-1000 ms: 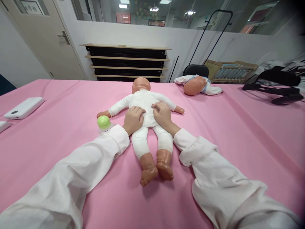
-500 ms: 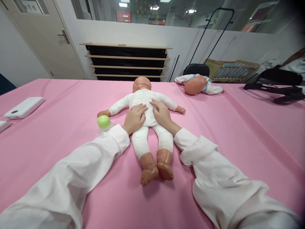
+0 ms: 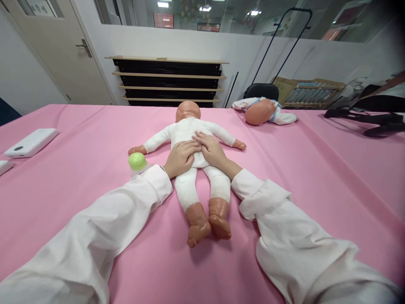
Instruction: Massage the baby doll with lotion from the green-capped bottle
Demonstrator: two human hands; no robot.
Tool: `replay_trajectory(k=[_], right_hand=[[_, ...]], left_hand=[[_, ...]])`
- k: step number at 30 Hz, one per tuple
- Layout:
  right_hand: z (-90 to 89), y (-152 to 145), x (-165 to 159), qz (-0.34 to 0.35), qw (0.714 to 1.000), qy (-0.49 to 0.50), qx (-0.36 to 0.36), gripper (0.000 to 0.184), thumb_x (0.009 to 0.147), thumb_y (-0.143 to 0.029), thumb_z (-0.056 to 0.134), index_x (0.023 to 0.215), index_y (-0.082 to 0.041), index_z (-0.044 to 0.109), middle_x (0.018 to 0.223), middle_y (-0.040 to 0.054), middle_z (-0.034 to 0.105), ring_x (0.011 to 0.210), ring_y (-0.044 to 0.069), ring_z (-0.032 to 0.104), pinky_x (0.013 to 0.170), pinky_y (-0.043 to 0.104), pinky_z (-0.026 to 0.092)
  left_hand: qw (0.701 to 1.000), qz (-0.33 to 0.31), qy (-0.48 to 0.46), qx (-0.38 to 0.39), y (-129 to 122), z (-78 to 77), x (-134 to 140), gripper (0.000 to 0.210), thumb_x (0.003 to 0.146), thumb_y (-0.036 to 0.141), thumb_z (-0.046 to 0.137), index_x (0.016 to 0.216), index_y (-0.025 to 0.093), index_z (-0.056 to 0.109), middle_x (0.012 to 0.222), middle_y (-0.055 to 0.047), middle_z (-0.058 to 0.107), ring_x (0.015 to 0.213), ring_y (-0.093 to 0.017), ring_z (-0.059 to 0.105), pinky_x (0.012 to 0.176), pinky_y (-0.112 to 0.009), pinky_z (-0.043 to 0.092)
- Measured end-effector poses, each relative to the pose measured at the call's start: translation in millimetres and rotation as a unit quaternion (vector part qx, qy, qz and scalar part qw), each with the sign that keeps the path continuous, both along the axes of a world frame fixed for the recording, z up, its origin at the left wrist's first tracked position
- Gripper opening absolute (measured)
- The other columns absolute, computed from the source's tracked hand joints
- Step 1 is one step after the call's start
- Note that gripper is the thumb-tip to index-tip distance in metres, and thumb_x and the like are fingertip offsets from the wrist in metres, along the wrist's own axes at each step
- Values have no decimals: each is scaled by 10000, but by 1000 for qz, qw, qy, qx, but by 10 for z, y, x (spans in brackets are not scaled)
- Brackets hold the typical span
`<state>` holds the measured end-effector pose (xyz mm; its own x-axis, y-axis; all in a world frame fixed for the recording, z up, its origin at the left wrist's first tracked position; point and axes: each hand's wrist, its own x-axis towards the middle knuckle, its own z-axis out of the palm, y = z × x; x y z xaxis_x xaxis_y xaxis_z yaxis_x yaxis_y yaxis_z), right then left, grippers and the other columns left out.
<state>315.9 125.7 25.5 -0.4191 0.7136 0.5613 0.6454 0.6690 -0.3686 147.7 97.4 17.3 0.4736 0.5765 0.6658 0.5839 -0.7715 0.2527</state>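
A baby doll in a white cloth bodysuit lies flat on the pink-covered tabletop, head pointing away from the camera, arms spread to both sides, bare plastic feet nearest the viewer. Its face cannot be seen from this view.

The left hand rests palm down on the doll's torso, left of the midline. Its fingers lie loosely extended and close together, flat on the white cloth, gripping nothing. A thin bracelet shows at the wrist, just above the white sleeve cuff.

The right hand rests palm down on the torso, right of the midline. Its fingers are likewise extended, flat and close together, holding nothing. The fingertips of both hands meet at the centre of the torso and appear to touch; the right fingertips sit slightly farther up the body than the left.

A light green rounded cap on a small clear bottle stands on the tabletop just beside the left cuff, near the doll's outstretched hand.

A flat white rectangular device lies well apart at the left edge. A second baby doll in white clothing lies at the far side of the tabletop, to the right. Black items lie at the far right; their kind cannot be told.
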Motion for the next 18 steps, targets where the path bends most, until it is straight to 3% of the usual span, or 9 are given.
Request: replay_trajectory(k=[3, 7, 9, 13, 18], right_hand=[[-38, 21, 15, -84, 995, 47, 5, 431, 759, -118, 406, 1145, -172, 591, 1305, 40, 468, 1250, 196, 401, 1081, 418, 314], [-24, -35, 10, -106, 987, 107, 49, 313, 705, -79, 401, 860, -157, 661, 992, 60, 646, 1011, 204, 570, 962, 402, 435], [8, -62, 11, -64, 990, 115, 47, 317, 689, -51, 381, 801, -155, 659, 921, 55, 659, 966, 189, 590, 924, 378, 463], [112, -48, 32, 72, 997, 32, 6, 398, 720, -32, 377, 957, -178, 663, 1094, 26, 620, 1120, 159, 526, 999, 367, 417], [305, 88, -53, 150, 983, -102, -20, 441, 774, -31, 400, 1114, -213, 614, 1257, 13, 515, 1238, 166, 422, 1074, 431, 307]], left_hand=[[996, 86, -31, -16, -16, 6, 12, 314, 824, 168, 412, 1094, 180, 571, 1216, -42, 568, 1202, -205, 439, 1021, -409, 324], [995, 92, -22, 21, -32, 7, -4, 235, 784, 120, 434, 933, 171, 609, 954, -62, 639, 957, -212, 538, 851, -381, 410], [997, 55, -6, 50, -29, 5, -19, 216, 772, 99, 428, 864, 168, 612, 864, -62, 623, 851, -200, 529, 775, -353, 428], [993, -35, 20, 109, -15, 4, -24, 220, 801, 93, 408, 816, 171, 613, 815, -49, 611, 817, -175, 519, 748, -313, 433], [985, -65, 38, 153, -21, 25, 8, 231, 803, 81, 402, 762, 176, 609, 743, -38, 588, 762, -159, 518, 721, -294, 429]])
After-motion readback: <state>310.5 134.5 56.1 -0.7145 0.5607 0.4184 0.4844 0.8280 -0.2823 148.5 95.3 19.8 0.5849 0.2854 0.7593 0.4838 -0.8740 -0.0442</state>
